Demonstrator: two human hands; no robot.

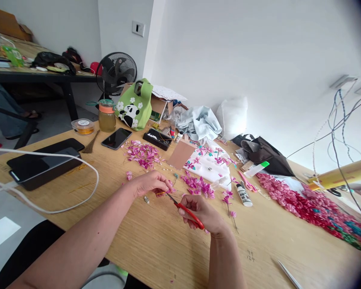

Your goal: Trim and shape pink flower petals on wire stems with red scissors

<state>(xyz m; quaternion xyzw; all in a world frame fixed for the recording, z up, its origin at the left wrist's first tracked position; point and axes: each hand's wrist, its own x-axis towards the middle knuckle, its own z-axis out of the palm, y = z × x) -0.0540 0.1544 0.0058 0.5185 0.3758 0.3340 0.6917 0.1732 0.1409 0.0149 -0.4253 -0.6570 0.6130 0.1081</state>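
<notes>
My left hand (153, 182) is closed in a pinch on a small pink bead flower with a thin gold wire (167, 188), just above the wooden table (156, 241). My right hand (203, 212) is closed round red-handled scissors (186, 210), whose tips point up-left to the wire at my left fingertips. Piles of small purple-pink bead flowers (142, 154) lie behind my left hand, and another pile (198, 185) lies behind my right hand. A small silvery piece (146, 199) rests on the table below my left hand.
A white cable (87, 192) loops over the table's left side beside a dark tablet (39, 166). A phone (116, 138), a jar (107, 116), a green panda bag (135, 106) and a fan (116, 72) stand at the back. A glue bottle (244, 195) and a long pink beaded strip (313, 206) lie to the right.
</notes>
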